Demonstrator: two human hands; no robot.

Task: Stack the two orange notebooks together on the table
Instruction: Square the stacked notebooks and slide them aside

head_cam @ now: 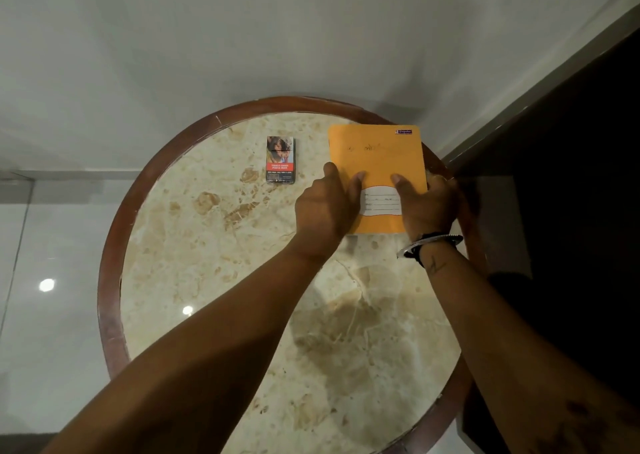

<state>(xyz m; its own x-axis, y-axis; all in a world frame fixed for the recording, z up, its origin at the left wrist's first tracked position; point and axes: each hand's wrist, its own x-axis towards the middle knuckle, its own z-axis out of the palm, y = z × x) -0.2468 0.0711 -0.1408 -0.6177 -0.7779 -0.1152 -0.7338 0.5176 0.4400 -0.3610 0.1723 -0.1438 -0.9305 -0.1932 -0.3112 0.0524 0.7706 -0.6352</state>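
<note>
An orange notebook (377, 162) lies flat between both hands, the left hand (325, 207) gripping its left edge and the right hand (427, 207) its right edge, a cigarette pack (280, 159) just beyond the left hand on the round marble table (214, 245).

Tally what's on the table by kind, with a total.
Orange notebook: 1 visible cover; a second underneath cannot be told
Small printed pack: 1
Total seen on the round table: 2
Left hand and right hand press the notebook.
</note>
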